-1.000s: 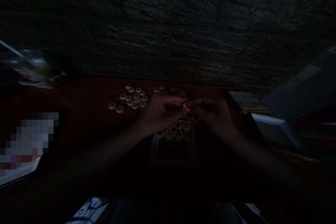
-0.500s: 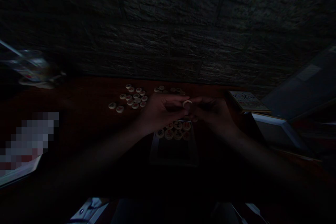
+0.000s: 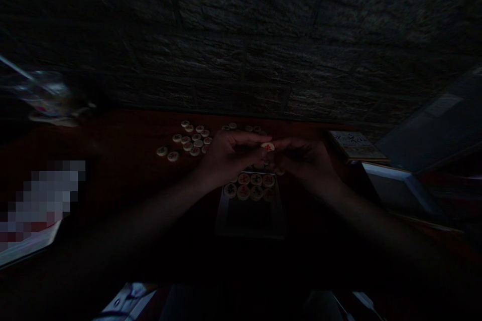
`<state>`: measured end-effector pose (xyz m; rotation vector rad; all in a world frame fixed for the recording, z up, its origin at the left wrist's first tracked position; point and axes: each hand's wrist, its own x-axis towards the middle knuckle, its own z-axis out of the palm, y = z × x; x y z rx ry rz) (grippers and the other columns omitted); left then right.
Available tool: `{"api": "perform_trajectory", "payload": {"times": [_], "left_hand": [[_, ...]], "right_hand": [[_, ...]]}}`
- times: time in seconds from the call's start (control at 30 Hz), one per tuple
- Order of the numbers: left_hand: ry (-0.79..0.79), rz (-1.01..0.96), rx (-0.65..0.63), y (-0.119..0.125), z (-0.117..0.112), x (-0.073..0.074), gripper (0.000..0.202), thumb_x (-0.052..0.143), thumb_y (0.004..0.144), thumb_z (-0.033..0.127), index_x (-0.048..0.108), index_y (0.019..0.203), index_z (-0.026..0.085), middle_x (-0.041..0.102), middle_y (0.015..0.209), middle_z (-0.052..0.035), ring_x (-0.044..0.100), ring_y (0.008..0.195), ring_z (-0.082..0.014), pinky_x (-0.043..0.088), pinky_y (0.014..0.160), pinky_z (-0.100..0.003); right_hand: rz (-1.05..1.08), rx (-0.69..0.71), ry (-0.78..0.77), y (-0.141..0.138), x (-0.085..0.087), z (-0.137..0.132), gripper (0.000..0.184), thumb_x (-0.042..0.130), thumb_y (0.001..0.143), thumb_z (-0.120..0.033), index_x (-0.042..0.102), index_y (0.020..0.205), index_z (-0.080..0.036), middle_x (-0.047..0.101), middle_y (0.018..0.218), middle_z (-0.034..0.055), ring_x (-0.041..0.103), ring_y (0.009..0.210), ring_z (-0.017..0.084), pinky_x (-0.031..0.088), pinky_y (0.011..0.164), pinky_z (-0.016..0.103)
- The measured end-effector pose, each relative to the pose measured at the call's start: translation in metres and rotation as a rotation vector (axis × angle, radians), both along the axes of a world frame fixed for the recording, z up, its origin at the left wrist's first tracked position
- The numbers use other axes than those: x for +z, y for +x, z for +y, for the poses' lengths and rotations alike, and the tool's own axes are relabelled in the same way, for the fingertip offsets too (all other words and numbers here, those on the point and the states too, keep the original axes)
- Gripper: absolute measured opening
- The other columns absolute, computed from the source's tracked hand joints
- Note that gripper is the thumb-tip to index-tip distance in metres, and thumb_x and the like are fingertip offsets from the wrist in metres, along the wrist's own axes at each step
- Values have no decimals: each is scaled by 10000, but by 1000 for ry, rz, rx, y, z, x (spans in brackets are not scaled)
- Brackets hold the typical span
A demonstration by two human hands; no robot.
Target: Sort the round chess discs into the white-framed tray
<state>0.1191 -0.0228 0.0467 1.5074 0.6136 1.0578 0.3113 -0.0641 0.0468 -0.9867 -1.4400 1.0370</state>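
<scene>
One xiangqi piece point(image 3: 267, 147) pinched between left hand point(image 3: 230, 158), right hand point(image 3: 307, 165).

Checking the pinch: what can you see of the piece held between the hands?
The piece is a flat round disc, cream-coloured, of wood or plastic by its look, with a red character on its face, too small to read. It is held up above the tray, face tilted toward the camera. Fingers of the left hand and right hand touch it; the dark hides exactly where.
</scene>
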Motion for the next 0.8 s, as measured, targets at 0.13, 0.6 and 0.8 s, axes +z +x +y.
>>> {"api": "perform_trajectory", "payload": {"times": [0.13,0.6,0.8], "left_hand": [[-1,-7,-3,0,0,0,313,863,796,296,815,1085,186,819,1099,-82,806,936,-250,692,804,-350],[116,43,-126,1,-2,-3,292,793,880,316,797,1146,198,823,1080,-72,804,935,-223,667,863,-325],[110,52,-103,2,-2,-3,296,812,857,284,795,1136,187,831,1000,-78,807,878,-222,672,826,-337]], "right_hand": [[23,6,1,0,-1,1,215,901,746,-327,824,916,-219,815,872,38,707,667,129,567,617,249],[3,-106,-82,-2,3,-2,344,884,746,-503,792,769,-172,712,627,14,612,494,95,494,461,191],[-1,-101,-88,-3,3,-3,319,869,771,-497,811,807,-186,735,680,25,627,515,103,502,476,202]]}}
